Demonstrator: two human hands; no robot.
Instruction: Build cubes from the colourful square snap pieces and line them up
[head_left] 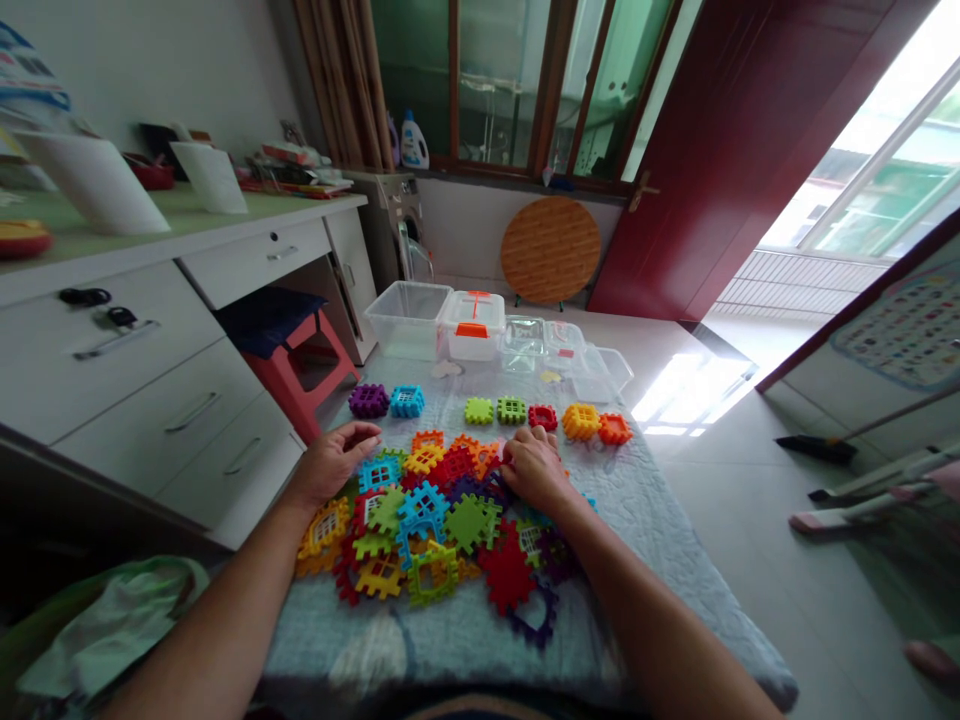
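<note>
1. Pile of tiles (435,520) – a loose heap of square plastic tiles with toothed edges, in red, blue, green, yellow, orange and purple. It lies in the middle of the cloth-covered tabletop (675,520), between the two hands, and many tiles overlap.
2. Left hand (334,462) – palm down at the near-left edge of the heap, with the fingers loosely curled and the thumb out. The fingertips are next to a blue tile, and nothing is seen gripped.
3. Right hand (534,468) – knuckles up at the far-right edge of the heap, with the fingers bent down onto red and orange tiles. Whether they pinch one cannot be told, because the fingertips are hidden.
4. Row of cubes (478,410) – small built-up blocks stand in a line beyond the heap: purple, blue, two green, red, yellow and orange.
5. Clear bins (407,318) and a lidded box (471,325) with an orange handle stand at the far end of the tabletop. A red stool (300,360) sits under the desk on the left.
6. Handling, as a judgement – the tiles look light, stiff and not fragile. Their teeth probably snag on neighbouring tiles, so a tile is best pinched by two opposite edges or through its open window and lifted straight up.
</note>
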